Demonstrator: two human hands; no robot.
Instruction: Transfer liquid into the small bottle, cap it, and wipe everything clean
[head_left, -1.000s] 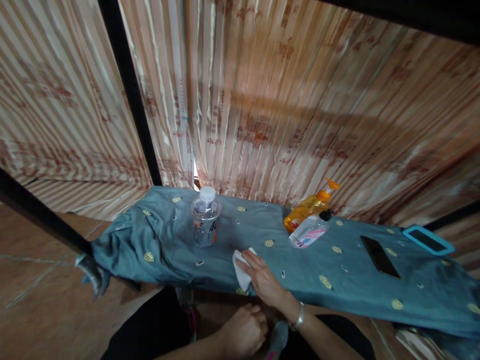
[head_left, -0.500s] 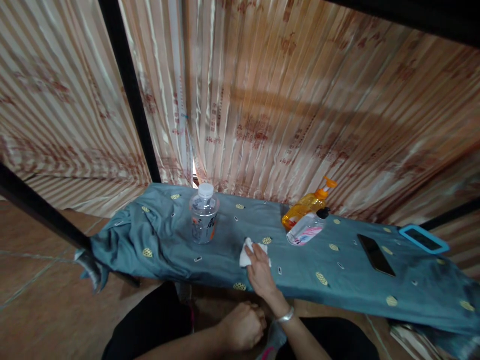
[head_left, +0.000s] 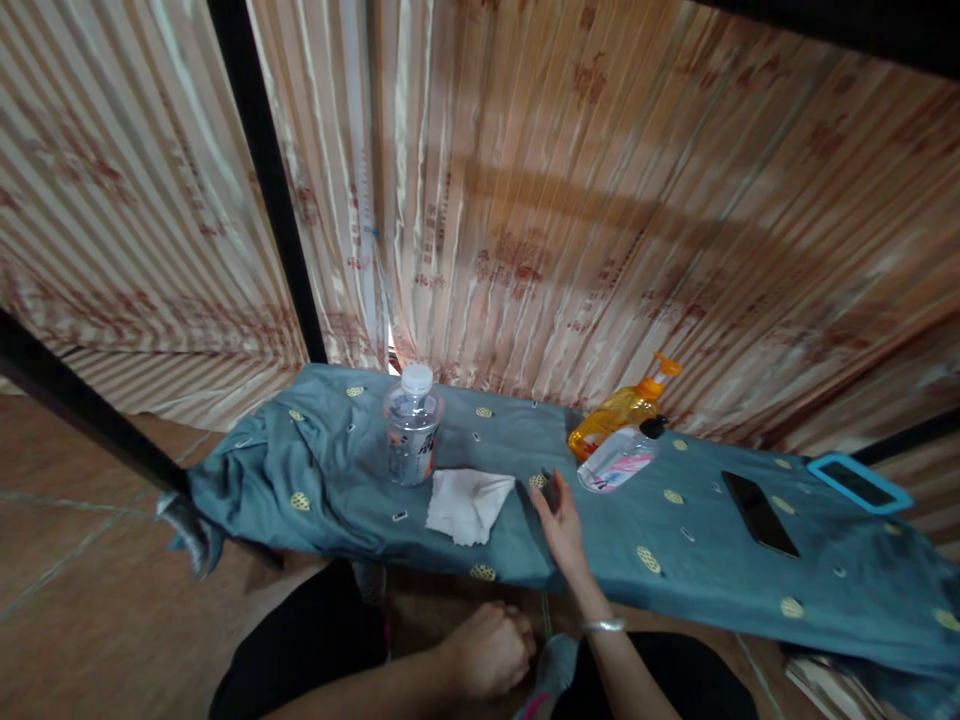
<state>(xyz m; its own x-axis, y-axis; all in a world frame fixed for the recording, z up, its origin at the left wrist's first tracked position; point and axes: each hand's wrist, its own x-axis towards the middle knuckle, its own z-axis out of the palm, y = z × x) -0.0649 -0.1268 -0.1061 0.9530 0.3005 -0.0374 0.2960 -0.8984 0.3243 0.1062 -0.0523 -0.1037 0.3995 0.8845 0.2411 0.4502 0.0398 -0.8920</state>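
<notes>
My right hand (head_left: 559, 520), with a silver bangle at its wrist, hovers at or just over the cloth-covered bench, thumb and fingers apart and holding nothing. To its left a white cloth (head_left: 469, 505) lies spread out with one corner folded. Just beyond that cloth stands a clear plastic bottle (head_left: 412, 440) with a white cap. On the other side of the hand are an orange pump bottle (head_left: 611, 420) and a clear bottle with a black cap (head_left: 619, 460), both apart from it. My left hand (head_left: 491, 650) is closed in a fist between my knees, below the bench edge.
A dark phone (head_left: 760, 513) and a blue-framed object (head_left: 859, 482) lie at the right of the bench. Grey-green patterned fabric (head_left: 720, 590) covers the bench. Dark metal posts (head_left: 274, 190) rise at the left, and a striped curtain (head_left: 525, 200) hangs behind.
My right hand has let go of the white cloth and moved right. The cloth, bunched under the fingers before, now lies spread near the white-capped bottle. My left fist has stayed put.
</notes>
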